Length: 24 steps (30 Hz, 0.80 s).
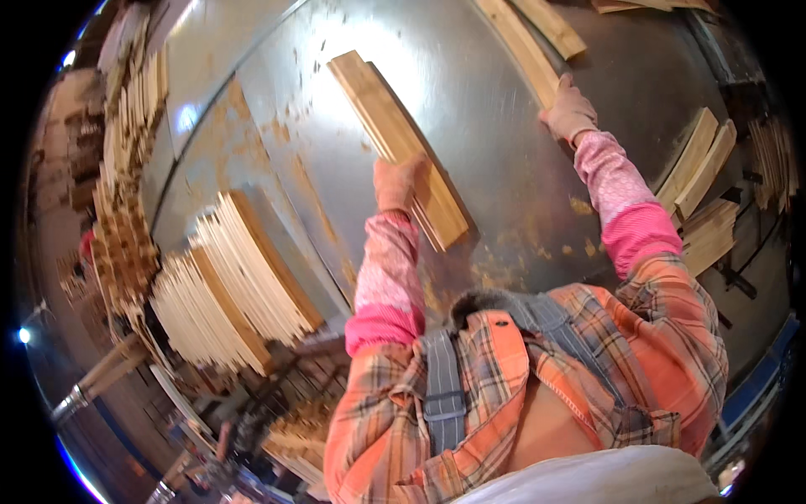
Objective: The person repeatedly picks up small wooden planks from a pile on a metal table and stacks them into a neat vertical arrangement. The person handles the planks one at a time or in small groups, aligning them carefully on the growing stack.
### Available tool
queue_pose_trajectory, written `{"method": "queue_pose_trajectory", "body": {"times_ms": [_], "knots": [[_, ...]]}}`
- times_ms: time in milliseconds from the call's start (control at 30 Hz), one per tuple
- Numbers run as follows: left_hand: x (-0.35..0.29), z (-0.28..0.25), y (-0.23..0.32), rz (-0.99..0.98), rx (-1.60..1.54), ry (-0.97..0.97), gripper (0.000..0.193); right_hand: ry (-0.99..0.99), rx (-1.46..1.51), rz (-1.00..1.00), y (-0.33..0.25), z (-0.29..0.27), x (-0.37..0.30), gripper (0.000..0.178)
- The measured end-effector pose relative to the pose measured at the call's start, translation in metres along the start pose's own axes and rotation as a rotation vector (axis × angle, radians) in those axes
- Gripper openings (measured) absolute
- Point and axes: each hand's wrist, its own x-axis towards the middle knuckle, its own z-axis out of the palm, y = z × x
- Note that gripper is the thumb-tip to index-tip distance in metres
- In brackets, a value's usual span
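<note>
My left hand (398,181) is wrapped round the near left side of a small bundle of wooden slats (403,134), which lies slantwise on the grey metal tabletop (495,202). Thin pale edges of the slats show along the bundle's left side. Farther right, my right hand (571,109) is closed on the near end of a long wooden slat (522,46), its thumb and fingers at the end. That slat runs toward the far edge of the view. A second slat (550,27) lies just right of it, not touched by either hand.
Two stacks of slats standing on edge (252,260) sit at the table's near left. More piled wood (126,227) stands farther left. Several loose slats (697,168) lie at the right edge. Sawdust patches (315,197) mark the metal surface.
</note>
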Motion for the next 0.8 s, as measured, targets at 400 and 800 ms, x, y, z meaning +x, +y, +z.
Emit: {"method": "queue_pose_trajectory", "body": {"times_ms": [400, 800], "knots": [[-0.042, -0.198, -0.093, -0.249, 0.479, 0.414, 0.07, -0.372, 0.9, -0.321, 0.016, 0.098, -0.126, 0.036], [-0.079, -0.341, -0.175, -0.074, 0.968, 0.552, 0.094, -0.512, 1.154, -0.319, -0.09, 0.113, -0.334, 0.044]]}}
